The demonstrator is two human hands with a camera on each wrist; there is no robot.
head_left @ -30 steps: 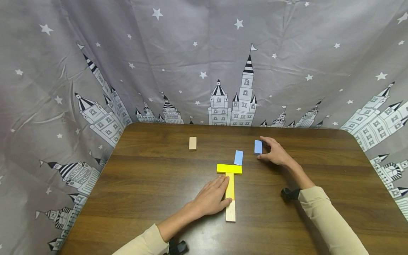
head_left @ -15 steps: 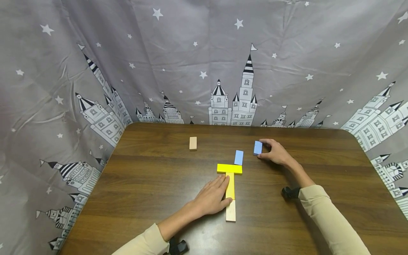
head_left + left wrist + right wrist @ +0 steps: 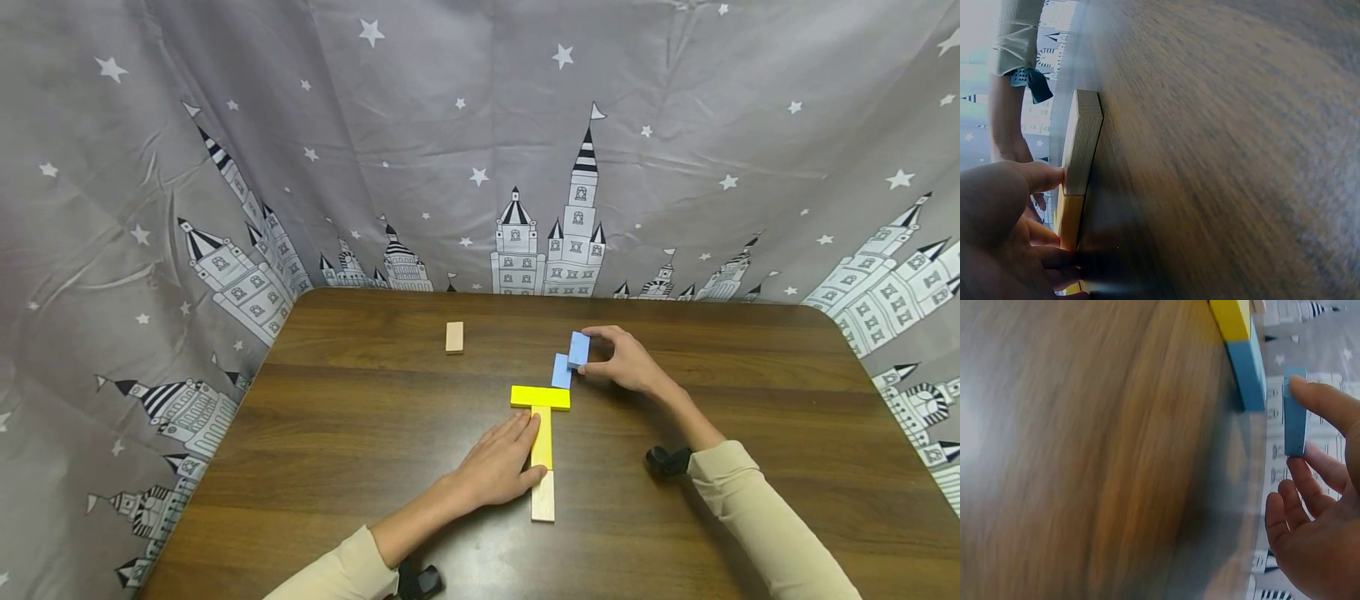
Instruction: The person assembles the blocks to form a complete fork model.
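My right hand (image 3: 626,364) pinches a blue block (image 3: 578,349) between thumb and fingers. In the right wrist view this held blue block (image 3: 1295,412) hangs above the table. In the head view it overlaps a second blue block (image 3: 560,372), which lies against the right end of a yellow crosswise block (image 3: 540,397). My left hand (image 3: 495,462) rests on the left side of a lengthwise yellow block (image 3: 543,442), fingers extended. Its thumb touches near the joint with a pale wooden block (image 3: 543,497). In the left wrist view the thumb meets the pale block (image 3: 1085,144).
Another pale wooden block (image 3: 454,337) lies alone toward the back of the brown table (image 3: 360,400). A grey curtain (image 3: 420,125) printed with castles and stars hangs behind the table and at both sides.
My right hand has closed on the blue block, lifted it off the table and carried it left to the second blue block. My left hand has stayed put.
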